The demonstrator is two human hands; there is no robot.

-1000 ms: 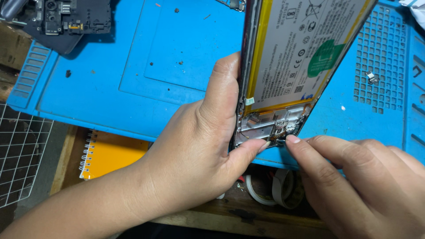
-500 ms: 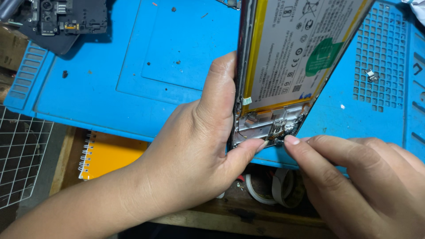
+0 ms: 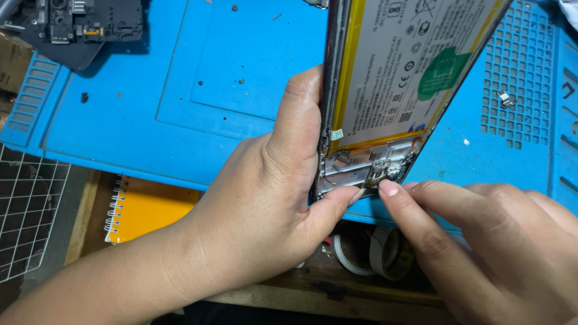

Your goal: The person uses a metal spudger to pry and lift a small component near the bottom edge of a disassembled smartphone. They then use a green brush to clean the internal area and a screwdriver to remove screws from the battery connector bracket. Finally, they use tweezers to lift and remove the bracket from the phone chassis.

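**A:** What carries it all?

**B:** I see a blue rubbery work mat [image 3: 180,120] with raised ridges and a grid of small square pockets at its right edge. It overhangs a wooden bench edge [image 3: 361,298]. Largest thing on hand is the opened phone [image 3: 385,90], back cover off, held tilted over the mat's near edge.

**A:** Which way does it run?

**B:** Its long axis goes from the near edge up and away toward the far right corner. A flat grey battery [image 3: 403,66] with a yellow border and a green sticker fills most of it; the bare metal frame end with tiny parts points toward me.

**A:** And the hands?

**B:** My left hand [image 3: 265,204] clamps the phone's left side, thumb pressed at the bottom corner, fingers along the edge. My right hand [image 3: 481,247] comes in from the right, fingertips [image 3: 390,188] pressed together at that lower frame end; whether they pinch something I cannot tell. The right hand is nearer the small parts.

**A:** Anything else?

**B:** A dark circuit board [image 3: 78,27] at the far left corner, an orange spiral notebook [image 3: 150,207] below the mat, tape rolls [image 3: 373,256] under the hands, a small metal bit [image 3: 504,98] at the right edge.
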